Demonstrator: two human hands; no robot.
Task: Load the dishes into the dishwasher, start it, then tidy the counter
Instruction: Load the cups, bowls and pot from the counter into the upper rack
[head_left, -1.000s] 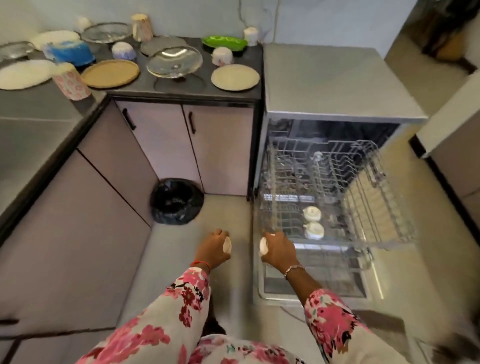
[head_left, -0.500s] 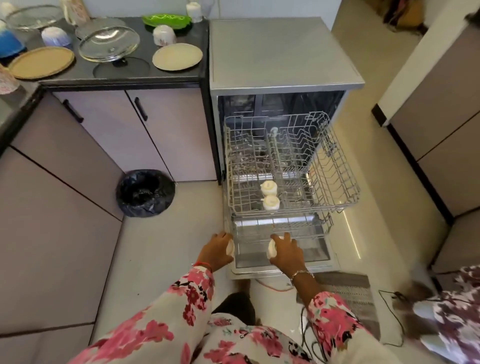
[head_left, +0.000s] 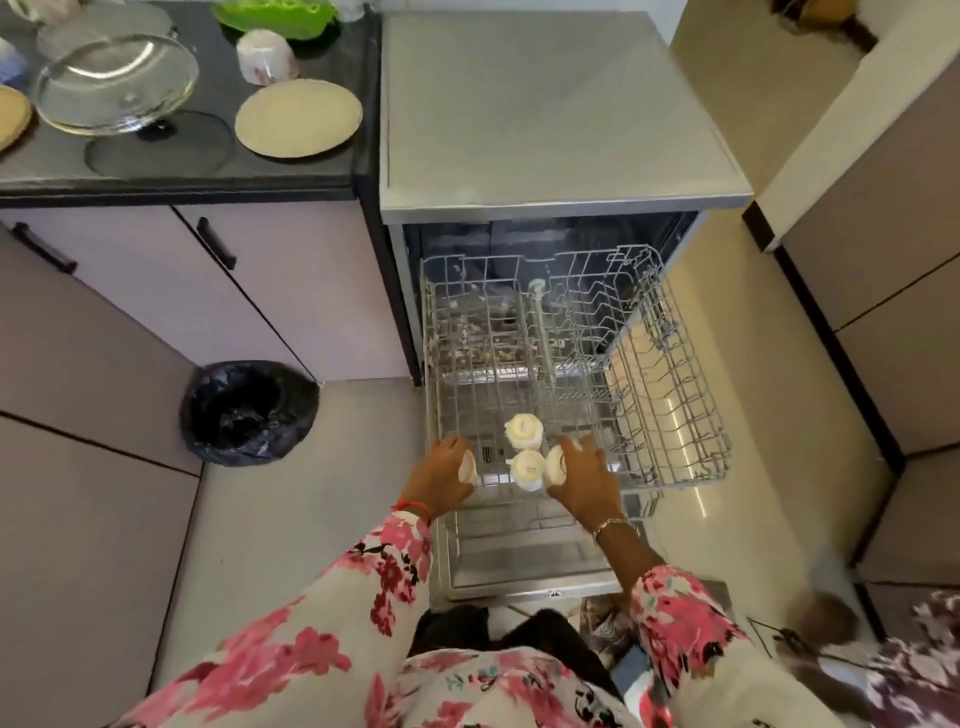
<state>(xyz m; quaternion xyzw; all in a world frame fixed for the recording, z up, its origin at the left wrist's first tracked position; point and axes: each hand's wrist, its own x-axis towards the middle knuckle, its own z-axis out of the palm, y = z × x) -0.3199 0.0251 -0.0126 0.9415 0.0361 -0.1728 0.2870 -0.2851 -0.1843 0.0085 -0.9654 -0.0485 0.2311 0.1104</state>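
The dishwasher (head_left: 561, 130) stands open with its upper wire rack (head_left: 670, 395) pulled out. Two small white cups (head_left: 523, 431) sit upside down near the rack's front edge. My left hand (head_left: 441, 480) grips a small white cup (head_left: 467, 467) at the rack's front left corner. My right hand (head_left: 584, 480) grips another white cup (head_left: 555, 462) just right of the two loaded cups, over the front of the rack.
On the dark counter (head_left: 182, 171) lie a glass lid (head_left: 117, 85), a beige plate (head_left: 298, 117), an upturned cup (head_left: 266, 56) and a green dish (head_left: 275, 18). A black-lined bin (head_left: 249, 410) stands on the floor beside the cabinets. Another person's patterned clothing (head_left: 914, 670) shows at bottom right.
Both hands, each with a cup, have moved forward from in front of the open door up to the front edge of the upper rack. The view has shifted toward the dishwasher.
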